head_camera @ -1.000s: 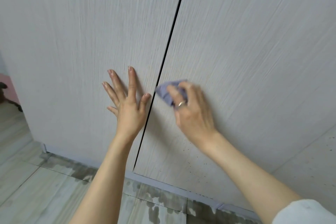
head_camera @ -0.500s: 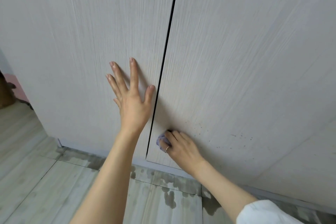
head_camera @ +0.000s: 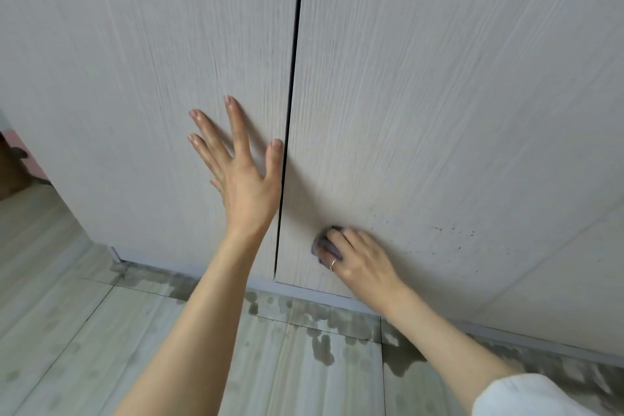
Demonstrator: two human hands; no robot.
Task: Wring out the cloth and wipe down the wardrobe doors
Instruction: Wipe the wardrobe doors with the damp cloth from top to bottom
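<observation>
Two pale wood-grain wardrobe doors fill the view, the left door [head_camera: 135, 78] and the right door [head_camera: 456, 94], split by a dark vertical gap. My left hand [head_camera: 243, 179] lies flat on the left door beside the gap, fingers spread upward. My right hand [head_camera: 358, 258] grips a small purple cloth [head_camera: 319, 245] and presses it against the lower part of the right door, near the bottom edge. Most of the cloth is hidden under my fingers. Dark specks dot the right door to the right of the cloth.
Wet patches [head_camera: 324, 344] darken the grey wood-look floor along the plinth below the doors. At the far left, past the wardrobe's side, a pink wall and a dark object [head_camera: 13, 159] show.
My right hand swept the cloth down the right door from mid-height to near the bottom, then shifted it a little rightward from the gap. My left hand stayed flat on the left door.
</observation>
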